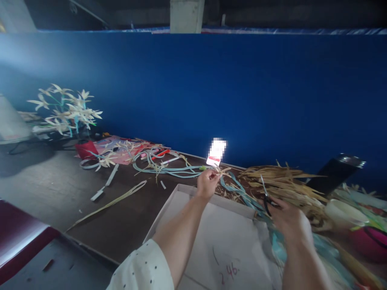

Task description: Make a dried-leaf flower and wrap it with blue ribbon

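My left hand [208, 182] pinches a small pale star-shaped flower [223, 172] by its base, over the far edge of a shallow cardboard tray [193, 225]. To its right, my right hand [284, 213] is closed on black-handled scissors [266, 195], whose blades point up and away from me. The scissors and the flower are apart. Beyond my left hand stands a bright white and red card [214, 160], partly blurred out. Light blue cords [169, 171] lie left of my left hand, and flat blue-green strips [238, 189] lie between my hands.
A bunch of pale flowers [69, 108] rises from a red pot [86, 149] at the left. Dried husks [284, 181] are heaped at the right, near a white bowl [344, 213] and a pink object [367, 241]. A blue panel [242, 92] backs the dark table [133, 217].
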Motion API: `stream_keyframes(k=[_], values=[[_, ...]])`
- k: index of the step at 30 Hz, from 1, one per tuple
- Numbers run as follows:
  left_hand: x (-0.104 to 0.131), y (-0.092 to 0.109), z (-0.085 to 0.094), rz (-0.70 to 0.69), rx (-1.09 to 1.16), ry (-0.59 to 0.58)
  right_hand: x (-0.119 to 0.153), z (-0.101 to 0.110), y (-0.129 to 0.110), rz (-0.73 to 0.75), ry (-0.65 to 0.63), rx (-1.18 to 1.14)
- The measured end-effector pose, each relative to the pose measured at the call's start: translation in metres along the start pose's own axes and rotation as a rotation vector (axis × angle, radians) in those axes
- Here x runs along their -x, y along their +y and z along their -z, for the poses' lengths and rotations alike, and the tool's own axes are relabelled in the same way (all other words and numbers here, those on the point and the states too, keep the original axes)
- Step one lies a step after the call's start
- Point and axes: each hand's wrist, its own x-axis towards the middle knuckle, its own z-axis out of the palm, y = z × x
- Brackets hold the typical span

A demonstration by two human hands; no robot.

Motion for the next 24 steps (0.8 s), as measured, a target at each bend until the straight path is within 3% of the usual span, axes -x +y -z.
stream_keyframes(k=[8, 11, 16, 24], values=[[0.000, -0.004, -0.001, -0.032, -0.014, -0.013, -0.009, 0.002, 0.008, -0.121, -0.030, -0.039], [0.000, -0.004, -0.001, -0.035, -0.012, -0.020, -0.008, 0.000, 0.008, -0.099, -0.034, 0.019], [0.001, -0.004, -0.001, -0.043, -0.023, -0.019, -0.002, -0.007, 0.004, -0.004, -0.193, 0.117], [0.000, -0.003, -0.001, -0.057, -0.029, -0.025, 0.001, -0.012, 0.008, 0.037, -0.297, -0.049]])
